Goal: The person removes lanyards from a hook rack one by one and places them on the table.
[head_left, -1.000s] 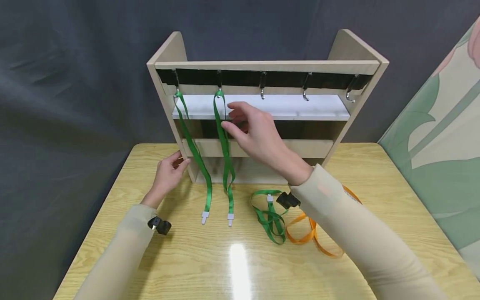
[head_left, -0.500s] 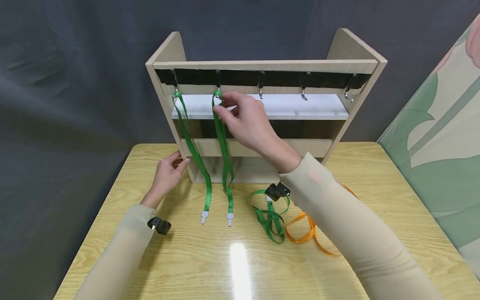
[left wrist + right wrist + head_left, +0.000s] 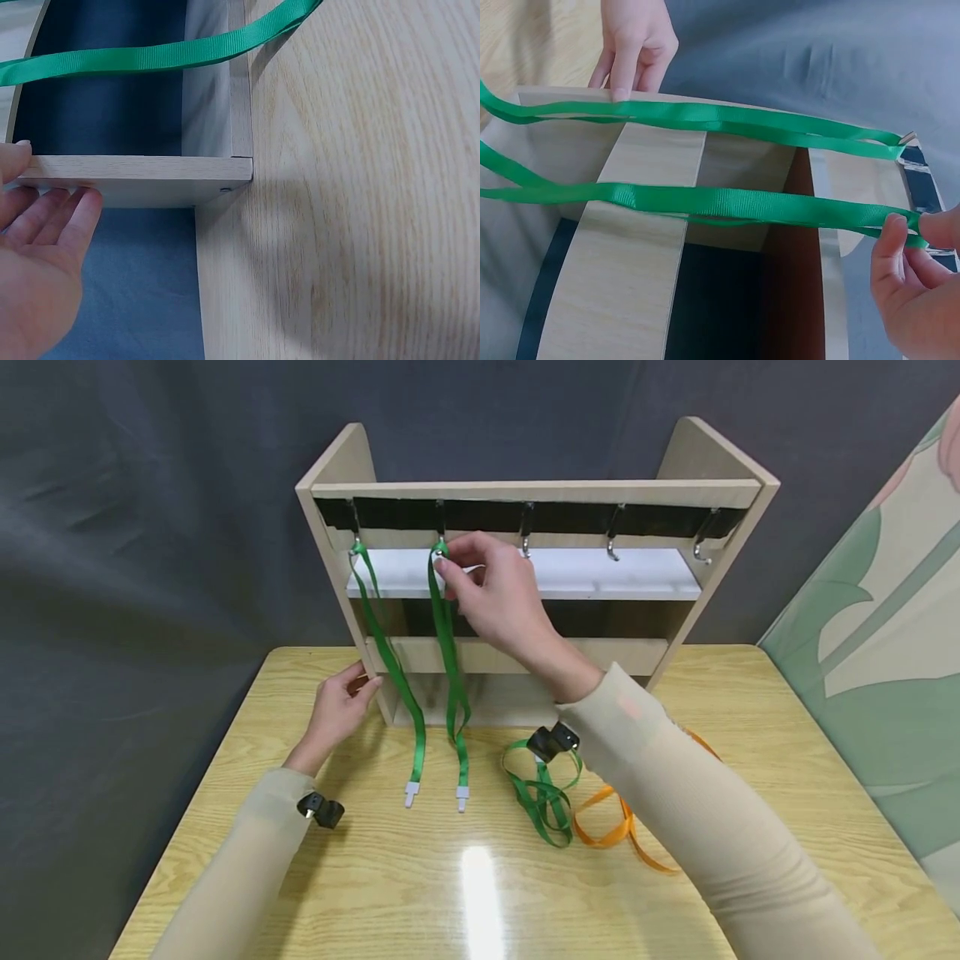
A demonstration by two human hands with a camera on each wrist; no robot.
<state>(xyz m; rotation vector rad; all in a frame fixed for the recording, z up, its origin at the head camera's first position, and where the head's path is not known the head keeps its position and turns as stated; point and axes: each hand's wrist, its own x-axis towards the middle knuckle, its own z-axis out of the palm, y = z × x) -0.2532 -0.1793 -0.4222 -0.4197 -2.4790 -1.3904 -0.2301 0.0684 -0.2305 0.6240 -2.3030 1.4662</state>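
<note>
Two green lanyards hang from the two leftmost hooks of a wooden rack. At the top of the second green lanyard, just under its hook, my right hand pinches the strap between thumb and fingers; the right wrist view shows the fingertips on that lanyard. My left hand grips the rack's left side panel near its bottom, thumb on the front edge and fingers on the outer face, as the left wrist view shows with the panel edge. The first green lanyard hangs beside it, its clip over the table.
A loose green lanyard lies in loops on the table, with an orange lanyard to its right, partly under my right forearm. Three hooks to the right hold nothing. Dark cloth stands behind, and a patterned cloth at the right.
My right hand has moved up and slightly left along the second green lanyard to its top at the hook, and its fingers have closed on the strap. The left hand stays on the panel.
</note>
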